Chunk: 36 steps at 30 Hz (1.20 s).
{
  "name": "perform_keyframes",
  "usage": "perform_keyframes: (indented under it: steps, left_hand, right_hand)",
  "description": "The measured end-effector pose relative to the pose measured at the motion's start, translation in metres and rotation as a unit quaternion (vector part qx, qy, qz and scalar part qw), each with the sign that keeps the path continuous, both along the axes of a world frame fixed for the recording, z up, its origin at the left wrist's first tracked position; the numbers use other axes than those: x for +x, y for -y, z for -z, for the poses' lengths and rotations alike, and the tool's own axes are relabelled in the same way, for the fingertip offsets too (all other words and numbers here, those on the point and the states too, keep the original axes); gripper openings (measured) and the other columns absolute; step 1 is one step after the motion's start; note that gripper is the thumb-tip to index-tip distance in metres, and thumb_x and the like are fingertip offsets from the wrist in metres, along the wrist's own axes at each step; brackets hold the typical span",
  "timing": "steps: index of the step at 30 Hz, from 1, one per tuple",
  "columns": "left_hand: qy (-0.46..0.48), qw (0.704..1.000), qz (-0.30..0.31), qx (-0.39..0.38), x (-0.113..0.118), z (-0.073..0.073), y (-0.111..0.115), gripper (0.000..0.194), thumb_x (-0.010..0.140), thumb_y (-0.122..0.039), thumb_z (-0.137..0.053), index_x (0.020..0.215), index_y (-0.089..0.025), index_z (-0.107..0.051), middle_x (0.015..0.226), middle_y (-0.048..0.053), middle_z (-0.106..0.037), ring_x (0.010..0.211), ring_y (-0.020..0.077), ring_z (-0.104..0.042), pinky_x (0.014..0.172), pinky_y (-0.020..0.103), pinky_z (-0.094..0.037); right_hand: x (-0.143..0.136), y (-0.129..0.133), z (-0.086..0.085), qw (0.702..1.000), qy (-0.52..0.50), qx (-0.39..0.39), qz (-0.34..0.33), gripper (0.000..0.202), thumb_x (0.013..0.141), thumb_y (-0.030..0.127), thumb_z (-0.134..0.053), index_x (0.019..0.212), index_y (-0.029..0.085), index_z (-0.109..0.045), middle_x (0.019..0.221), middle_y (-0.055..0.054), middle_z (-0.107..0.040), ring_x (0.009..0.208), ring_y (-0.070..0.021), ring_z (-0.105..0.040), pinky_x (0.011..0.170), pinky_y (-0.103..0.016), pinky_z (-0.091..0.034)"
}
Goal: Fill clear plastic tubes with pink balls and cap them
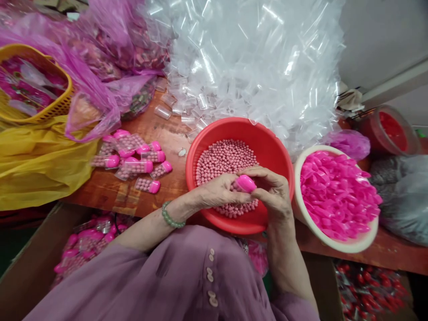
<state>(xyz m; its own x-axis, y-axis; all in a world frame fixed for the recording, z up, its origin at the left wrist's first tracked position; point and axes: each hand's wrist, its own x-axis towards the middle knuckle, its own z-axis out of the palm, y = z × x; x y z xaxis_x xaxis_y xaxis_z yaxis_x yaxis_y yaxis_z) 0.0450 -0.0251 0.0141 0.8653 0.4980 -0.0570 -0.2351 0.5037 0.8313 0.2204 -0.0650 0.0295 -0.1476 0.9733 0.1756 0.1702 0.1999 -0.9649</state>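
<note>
Head view: the left hand [222, 189] is clasping a bead-filled tube [236, 187] around its body, while the right hand [272, 187] is closing thumb and fingers about its bright pink cap [246, 183]; the two hands are meeting over the near part of a red basin [274, 162]. This piece is looking almost finished, though whether the cap is sitting fully home I cannot tell. Under the hands, loose pink beads [227, 156] are covering much of the basin's floor. To the left on the table [172, 127], a small pile of capped tubes [133, 156] is lying done, and more such pieces [88, 245] are apparently filling a box below. Much is remaining, judging by the supplies: loose caps [334, 196] are heaping up in a white bucket [354, 246] on the right, and a huge mound of clear, uncapped tubes [254, 53] is rising behind the basin.
</note>
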Motion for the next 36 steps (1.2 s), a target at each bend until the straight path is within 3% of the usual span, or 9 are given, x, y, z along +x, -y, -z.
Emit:
perform_keyframes:
  steps: [3, 6, 11, 14, 19, 27, 32, 36]
  left_hand:
    - [-0.021, 0.999, 0.007, 0.032, 0.002, 0.005, 0.002, 0.032, 0.072, -0.039, -0.075, 0.072, -0.014, -0.054, 0.065, -0.004, -0.047, 0.06, 0.007, -0.04, 0.056, 0.021, -0.033]
    - [-0.09, 0.989, -0.032, 0.115, 0.003, 0.01, 0.005, 0.023, 0.076, -0.03, -0.066, 0.068, -0.015, -0.051, 0.064, -0.005, -0.043, 0.059, 0.0068, -0.038, 0.054, 0.02, -0.03]
    - [-0.159, 0.965, -0.113, 0.177, 0.003, 0.008, 0.007, 0.013, 0.073, -0.024, -0.056, 0.066, -0.016, -0.05, 0.063, -0.004, -0.044, 0.061, 0.0079, -0.04, 0.056, 0.021, -0.032]
    - [-0.177, 0.955, -0.115, 0.208, 0.002, 0.006, 0.006, 0.011, 0.072, -0.023, -0.054, 0.065, -0.016, -0.05, 0.062, -0.004, -0.044, 0.06, 0.0085, -0.041, 0.055, 0.021, -0.032]
    - [-0.2, 0.937, -0.109, 0.265, 0.003, 0.011, 0.008, 0.007, 0.073, -0.021, -0.052, 0.071, -0.016, -0.056, 0.065, -0.003, -0.051, 0.064, 0.0107, -0.05, 0.059, 0.022, -0.035]
    - [-0.235, 0.938, -0.05, 0.251, 0.0, 0.01, 0.009, 0.009, 0.066, -0.017, -0.051, 0.068, -0.015, -0.06, 0.056, -0.003, -0.047, 0.056, 0.0104, -0.047, 0.05, 0.021, -0.029]
    - [-0.183, 0.953, -0.083, 0.229, 0.002, 0.016, 0.006, 0.005, 0.067, -0.019, -0.052, 0.068, -0.015, -0.056, 0.062, -0.003, -0.047, 0.06, 0.0095, -0.044, 0.055, 0.021, -0.034]
    - [-0.168, 0.96, -0.071, 0.214, 0.001, 0.018, 0.006, 0.013, 0.068, -0.018, -0.052, 0.076, -0.013, -0.061, 0.063, -0.003, -0.049, 0.059, 0.0092, -0.044, 0.052, 0.02, -0.033]
  right_hand:
    - [0.0, 0.001, -0.002, 0.999, 0.039, 0.031, -0.006, 0.032, 0.078, 0.03, -0.078, 0.109, 0.031, -0.074, 0.098, -0.001, -0.074, 0.094, -0.019, -0.067, 0.088, -0.034, -0.053]
    - [-0.005, 0.001, -0.008, 0.992, 0.107, 0.06, -0.023, 0.034, 0.079, 0.021, -0.077, 0.111, 0.032, -0.074, 0.098, -0.001, -0.074, 0.09, -0.017, -0.067, 0.084, -0.031, -0.053]
    - [-0.018, 0.002, -0.008, 0.99, 0.132, 0.045, 0.025, 0.02, 0.082, 0.024, -0.074, 0.102, 0.026, -0.076, 0.09, -0.003, -0.073, 0.084, -0.0178, -0.066, 0.077, -0.033, -0.054]
    - [-0.022, 0.004, -0.005, 0.992, 0.107, 0.037, 0.053, 0.017, 0.083, 0.024, -0.073, 0.099, 0.026, -0.076, 0.089, -0.003, -0.072, 0.084, -0.0177, -0.066, 0.077, -0.033, -0.054]
    - [-0.021, 0.006, -0.007, 0.996, 0.086, 0.012, 0.037, 0.016, 0.082, 0.021, -0.073, 0.096, 0.027, -0.076, 0.086, -0.001, -0.072, 0.081, -0.0163, -0.066, 0.074, -0.031, -0.054]
    - [-0.016, 0.01, -0.014, 0.986, 0.157, 0.047, -0.006, 0.02, 0.084, 0.019, -0.071, 0.101, 0.028, -0.076, 0.091, -0.002, -0.074, 0.084, -0.0169, -0.067, 0.076, -0.031, -0.055]
    - [-0.021, 0.013, -0.003, 0.987, 0.139, 0.06, 0.045, 0.021, 0.084, 0.02, -0.072, 0.103, 0.027, -0.075, 0.091, -0.002, -0.073, 0.084, -0.0169, -0.066, 0.076, -0.031, -0.053]
    - [-0.023, 0.015, 0.0, 0.985, 0.144, 0.066, 0.063, 0.021, 0.084, 0.022, -0.072, 0.103, 0.028, -0.075, 0.091, -0.002, -0.073, 0.083, -0.0176, -0.067, 0.075, -0.032, -0.054]
